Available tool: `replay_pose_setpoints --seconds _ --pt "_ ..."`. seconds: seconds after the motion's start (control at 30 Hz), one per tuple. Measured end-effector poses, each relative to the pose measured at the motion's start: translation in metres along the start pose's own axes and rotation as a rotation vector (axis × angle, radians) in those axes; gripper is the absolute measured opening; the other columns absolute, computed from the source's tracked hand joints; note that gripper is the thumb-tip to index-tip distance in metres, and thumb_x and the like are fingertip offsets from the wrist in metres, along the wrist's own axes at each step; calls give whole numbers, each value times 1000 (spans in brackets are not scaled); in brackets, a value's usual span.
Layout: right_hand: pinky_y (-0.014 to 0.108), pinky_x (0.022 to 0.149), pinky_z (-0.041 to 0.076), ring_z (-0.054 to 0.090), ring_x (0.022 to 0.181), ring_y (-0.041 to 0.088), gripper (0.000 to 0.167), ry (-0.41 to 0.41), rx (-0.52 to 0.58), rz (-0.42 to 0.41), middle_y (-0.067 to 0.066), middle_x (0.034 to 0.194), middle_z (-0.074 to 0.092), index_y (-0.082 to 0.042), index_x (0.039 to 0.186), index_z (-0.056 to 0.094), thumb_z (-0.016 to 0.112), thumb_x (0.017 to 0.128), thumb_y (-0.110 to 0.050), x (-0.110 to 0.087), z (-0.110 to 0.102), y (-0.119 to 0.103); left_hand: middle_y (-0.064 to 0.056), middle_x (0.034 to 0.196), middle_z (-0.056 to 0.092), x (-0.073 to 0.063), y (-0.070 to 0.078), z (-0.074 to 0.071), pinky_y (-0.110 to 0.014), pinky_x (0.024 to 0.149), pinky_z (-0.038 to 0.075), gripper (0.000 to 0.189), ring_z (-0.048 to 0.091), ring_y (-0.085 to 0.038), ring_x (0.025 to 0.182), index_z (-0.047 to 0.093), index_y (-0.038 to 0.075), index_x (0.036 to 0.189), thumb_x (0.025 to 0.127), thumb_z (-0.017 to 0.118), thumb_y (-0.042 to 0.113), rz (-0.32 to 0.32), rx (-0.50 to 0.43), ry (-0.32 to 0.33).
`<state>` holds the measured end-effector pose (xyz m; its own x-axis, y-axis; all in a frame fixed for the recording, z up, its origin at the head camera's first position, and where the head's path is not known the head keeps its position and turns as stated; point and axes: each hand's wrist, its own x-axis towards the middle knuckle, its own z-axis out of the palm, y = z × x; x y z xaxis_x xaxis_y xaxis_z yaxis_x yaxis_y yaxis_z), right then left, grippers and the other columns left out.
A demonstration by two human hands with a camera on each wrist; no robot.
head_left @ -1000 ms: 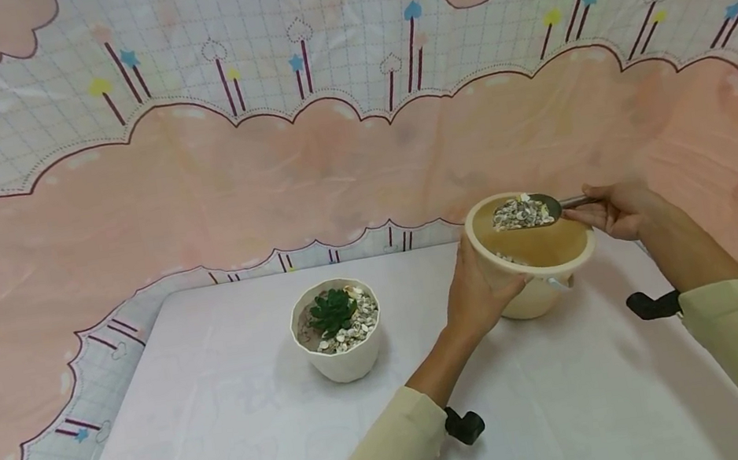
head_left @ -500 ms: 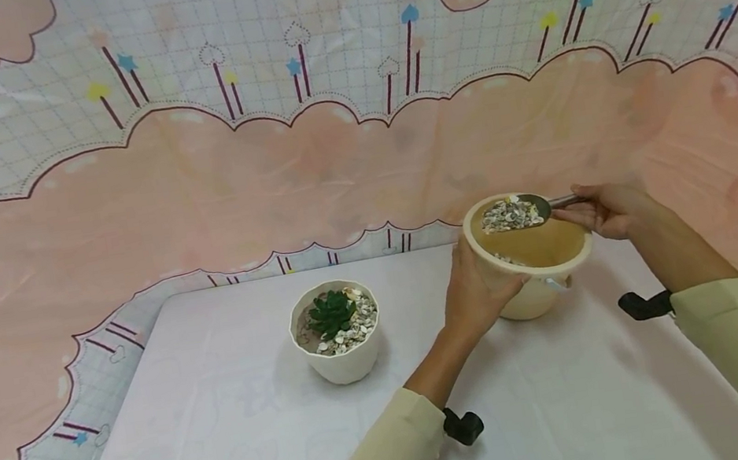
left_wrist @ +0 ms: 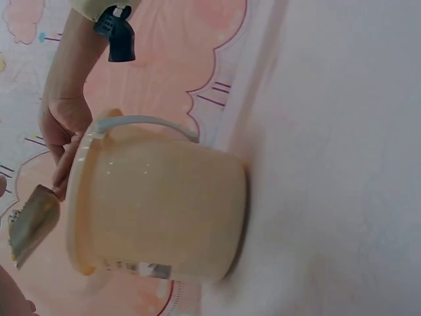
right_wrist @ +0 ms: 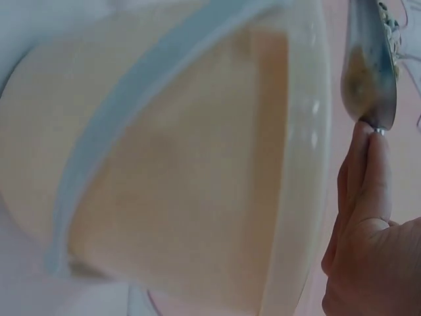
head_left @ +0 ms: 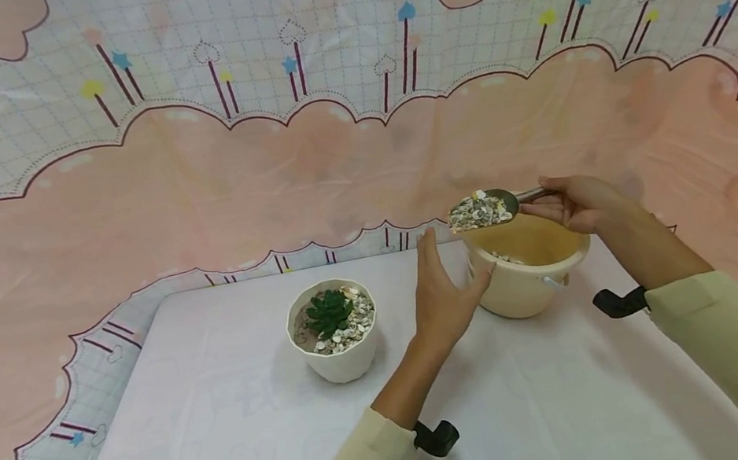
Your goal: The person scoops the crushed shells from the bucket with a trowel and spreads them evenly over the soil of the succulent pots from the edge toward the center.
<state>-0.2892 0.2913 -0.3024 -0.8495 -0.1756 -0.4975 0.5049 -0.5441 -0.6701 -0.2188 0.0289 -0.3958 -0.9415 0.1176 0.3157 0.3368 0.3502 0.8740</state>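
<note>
My right hand (head_left: 576,205) pinches the handle of a metal scoop (right_wrist: 370,72), held level over the left part of a cream bucket's rim. Pale and grey pebbles (head_left: 481,211) are heaped in the scoop. The bucket (head_left: 528,290) stands upright on the table with a few pebbles inside and a light grey-blue bail (left_wrist: 148,121) hanging at its side. My left hand (head_left: 447,298), fingers spread and raised, is just left of the bucket and holds nothing. Left of it stands a white pot (head_left: 342,365) with a green succulent (head_left: 330,313) and pebbles covering part of its top.
A white-covered table (head_left: 229,442) carries the pot and the bucket. Behind it hangs a printed cloth (head_left: 297,177) with peach clouds and candle-like sticks. A black wrist mount (head_left: 436,438) sits on the left forearm, another black mount (head_left: 619,302) on the right.
The loaded scoop has moved left and slightly up, from over the bucket's opening to its left rim. My left hand has let go of the bucket and shifted left.
</note>
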Motion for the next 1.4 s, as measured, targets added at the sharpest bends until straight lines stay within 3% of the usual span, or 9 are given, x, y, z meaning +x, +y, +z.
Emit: replay_pose_setpoints --seconds 0.2,0.47,0.67,0.8,1.03,1.17,1.4 --pt "39 85 60 78 82 37 42 -40 10 -9 29 92 74 7 93 69 42 115 -17 5 23 13 -12 173 20 -12 3 -27 -53 123 27 98 17 -28 159 19 8 168 95 78 39 83 8 102" --pt "38 83 61 78 82 36 39 -101 -29 -20 30 92 74 6 97 66 39 115 -15 18 46 32 -9 172 23 -27 5 -53 -52 124 24 95 15 -28 160 22 7 167 96 78 36 198 39 190" --pt "36 82 61 78 80 36 39 -108 -61 -34 30 90 74 8 99 64 37 116 -15 29 65 45 -9 171 25 -38 6 -72 -52 124 24 94 15 -23 160 23 6 166 96 79 33 232 63 217" --pt "35 79 61 78 76 35 42 -113 -88 -41 29 86 74 8 96 66 36 116 -14 37 81 54 -12 170 27 -47 4 -85 -53 122 29 93 16 -27 159 25 3 165 94 80 29 243 92 237" --pt "35 79 61 78 73 34 30 -94 -122 -47 27 84 74 7 112 58 38 116 -15 50 104 73 -10 171 24 -63 -6 -111 -55 124 21 97 11 -27 160 23 4 166 92 83 26 210 148 265" --pt "35 80 61 77 72 34 26 -70 -151 -46 26 84 74 6 122 53 38 116 -15 57 111 82 -13 171 26 -69 -16 -124 -60 122 23 98 12 -32 160 25 2 165 91 85 26 187 187 302" --pt "34 79 61 77 70 33 33 -70 -182 -36 25 81 74 5 140 46 37 116 -16 68 119 92 -20 170 24 -81 -39 -143 -65 120 24 105 11 -38 159 23 -3 164 87 88 28 69 257 324"
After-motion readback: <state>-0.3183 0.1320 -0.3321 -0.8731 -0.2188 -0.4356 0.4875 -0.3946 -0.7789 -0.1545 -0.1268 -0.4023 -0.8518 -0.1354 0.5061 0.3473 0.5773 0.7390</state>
